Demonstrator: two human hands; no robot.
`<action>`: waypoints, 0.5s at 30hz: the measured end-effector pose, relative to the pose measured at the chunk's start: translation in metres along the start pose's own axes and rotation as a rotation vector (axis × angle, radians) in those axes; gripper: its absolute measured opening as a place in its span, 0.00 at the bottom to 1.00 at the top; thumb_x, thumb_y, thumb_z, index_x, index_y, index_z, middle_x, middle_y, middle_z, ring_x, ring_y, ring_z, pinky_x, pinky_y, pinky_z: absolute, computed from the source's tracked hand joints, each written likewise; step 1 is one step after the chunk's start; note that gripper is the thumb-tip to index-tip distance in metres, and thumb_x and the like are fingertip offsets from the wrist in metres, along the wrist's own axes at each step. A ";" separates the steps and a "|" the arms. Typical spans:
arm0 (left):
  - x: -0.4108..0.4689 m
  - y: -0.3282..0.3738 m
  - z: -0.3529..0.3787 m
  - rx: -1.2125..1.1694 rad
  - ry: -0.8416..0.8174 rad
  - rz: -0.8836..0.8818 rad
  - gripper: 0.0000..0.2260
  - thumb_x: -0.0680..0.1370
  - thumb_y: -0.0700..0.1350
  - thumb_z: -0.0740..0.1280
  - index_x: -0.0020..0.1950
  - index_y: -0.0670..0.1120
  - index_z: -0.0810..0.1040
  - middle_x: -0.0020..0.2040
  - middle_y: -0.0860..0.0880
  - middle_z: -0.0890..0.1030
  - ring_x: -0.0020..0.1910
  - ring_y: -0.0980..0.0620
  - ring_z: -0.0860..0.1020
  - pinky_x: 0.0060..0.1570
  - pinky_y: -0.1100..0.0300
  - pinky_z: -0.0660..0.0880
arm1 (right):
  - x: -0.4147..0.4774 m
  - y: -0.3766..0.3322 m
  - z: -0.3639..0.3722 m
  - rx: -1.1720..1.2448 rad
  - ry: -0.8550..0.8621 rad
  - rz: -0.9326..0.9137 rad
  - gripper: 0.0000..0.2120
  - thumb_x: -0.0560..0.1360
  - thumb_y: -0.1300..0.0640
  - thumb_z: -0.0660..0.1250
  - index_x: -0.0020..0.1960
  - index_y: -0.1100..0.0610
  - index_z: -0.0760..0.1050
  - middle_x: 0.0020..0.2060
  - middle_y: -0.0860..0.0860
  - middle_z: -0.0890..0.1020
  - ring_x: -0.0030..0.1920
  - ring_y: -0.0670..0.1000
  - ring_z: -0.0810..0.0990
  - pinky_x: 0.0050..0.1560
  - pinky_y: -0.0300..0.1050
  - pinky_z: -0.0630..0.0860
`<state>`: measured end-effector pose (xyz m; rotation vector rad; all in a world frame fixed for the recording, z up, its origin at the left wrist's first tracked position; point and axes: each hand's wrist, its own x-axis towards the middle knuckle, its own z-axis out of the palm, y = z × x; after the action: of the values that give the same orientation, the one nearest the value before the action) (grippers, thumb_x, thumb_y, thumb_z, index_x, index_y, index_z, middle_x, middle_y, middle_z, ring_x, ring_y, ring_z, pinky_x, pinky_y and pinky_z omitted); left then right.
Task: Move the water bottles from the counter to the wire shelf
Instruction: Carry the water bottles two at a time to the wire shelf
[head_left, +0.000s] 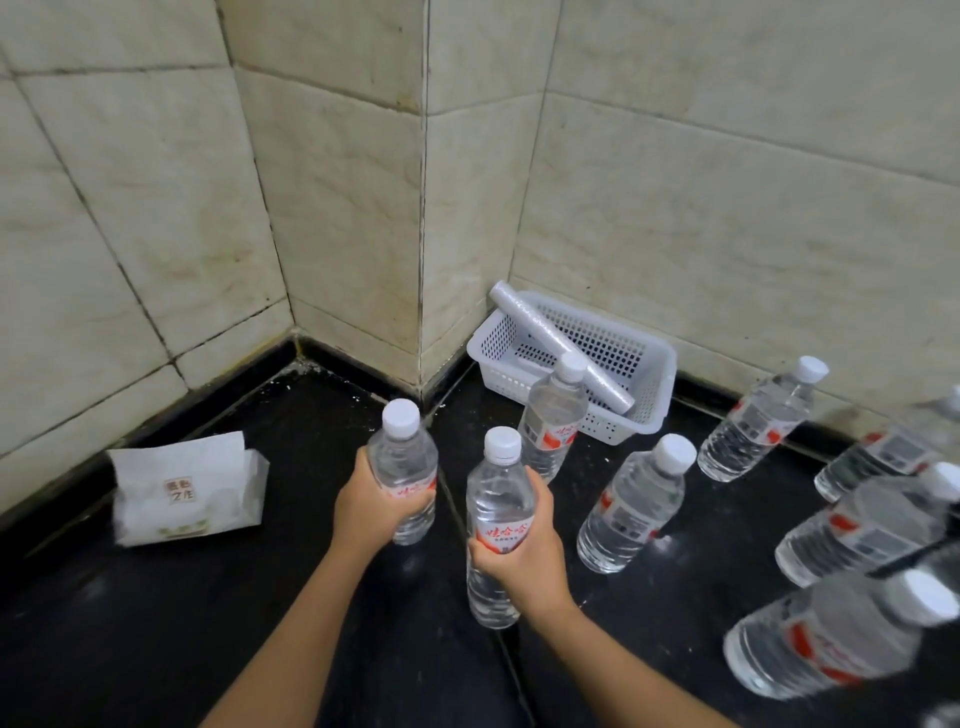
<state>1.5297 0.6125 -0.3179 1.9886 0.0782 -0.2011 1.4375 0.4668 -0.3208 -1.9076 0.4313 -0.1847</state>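
Along the counter's (208, 623) right side, we see several water bottles smeared by blur, and the outermost ones (852, 639) are cut off by the picture's edge, so we cannot count them surely. A dark thin thing crosses in front of them there; we cannot tell what it is. Both forearms run out of the bottom of the picture. The held bottles' labels are partly covered by fingers, and we cannot tell whether their bases touch the counter or hang just above it.

The left hand (371, 506) reaches forward with its fingers curled tight around the middle of the left bottle (408, 457), which is upright, near the counter's back corner where the tiled wall (337, 208) juts out. The right hand (524, 556) wraps the label band of the right bottle (498, 493), thumb on the near side, bottle upright, just beside the left one but apart from it.

Behind them stands another bottle (553, 415), against a white basket (649, 364) set at the counter's back edge, with a grey roll (524, 317) lying slantwise across its rim. Two more bottles (634, 509) stand toward the right. A white tissue pack (182, 493) lies by the counter's left edge.
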 end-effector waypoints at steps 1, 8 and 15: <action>-0.005 -0.002 -0.001 0.010 -0.018 0.006 0.33 0.64 0.46 0.76 0.65 0.48 0.66 0.59 0.44 0.78 0.57 0.42 0.76 0.55 0.54 0.70 | -0.002 0.001 0.000 0.001 0.017 0.006 0.42 0.61 0.63 0.74 0.61 0.34 0.56 0.47 0.37 0.77 0.47 0.30 0.76 0.44 0.24 0.71; -0.046 -0.009 -0.006 0.013 -0.126 0.007 0.34 0.63 0.44 0.77 0.64 0.51 0.66 0.51 0.51 0.76 0.52 0.49 0.77 0.52 0.59 0.69 | -0.033 0.003 -0.017 0.000 0.072 -0.001 0.40 0.60 0.64 0.73 0.63 0.39 0.59 0.47 0.38 0.77 0.49 0.38 0.78 0.51 0.37 0.73; -0.090 -0.009 -0.004 -0.025 -0.149 -0.002 0.34 0.60 0.42 0.78 0.62 0.53 0.67 0.52 0.50 0.79 0.53 0.48 0.78 0.54 0.55 0.73 | -0.073 0.003 -0.038 0.020 0.103 0.038 0.39 0.62 0.64 0.72 0.66 0.44 0.59 0.47 0.43 0.77 0.45 0.45 0.78 0.48 0.38 0.71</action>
<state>1.4405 0.6234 -0.3084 1.9431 -0.0131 -0.3466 1.3569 0.4607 -0.3038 -1.8747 0.5324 -0.2616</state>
